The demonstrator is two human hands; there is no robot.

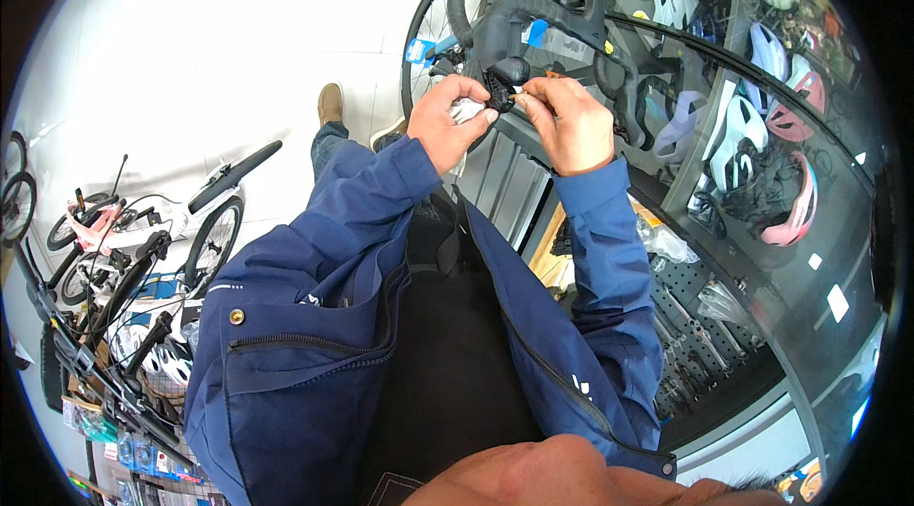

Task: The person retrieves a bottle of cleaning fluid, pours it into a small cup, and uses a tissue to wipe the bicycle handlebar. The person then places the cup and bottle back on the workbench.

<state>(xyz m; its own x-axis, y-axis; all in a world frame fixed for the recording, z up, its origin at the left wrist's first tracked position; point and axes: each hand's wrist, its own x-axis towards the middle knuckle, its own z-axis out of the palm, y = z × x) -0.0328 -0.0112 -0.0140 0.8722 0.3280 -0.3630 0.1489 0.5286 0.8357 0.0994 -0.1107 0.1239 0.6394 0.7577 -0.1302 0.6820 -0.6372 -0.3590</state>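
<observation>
my left hand (444, 125) pinches a small black part (499, 93); my right hand (575, 129), pinched together, meets its edge. fiddly adjustment, i judge; next needs steadiness.

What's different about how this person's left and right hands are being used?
The left hand is on the left side of the small black part; the right hand is on its right. The left hand grips the part, with something white between thumb and fingers; the right hand brings thumb and forefinger close together at the part's edge, any pinched piece being too small to identify. Both are bare, below blue sleeves.
</observation>
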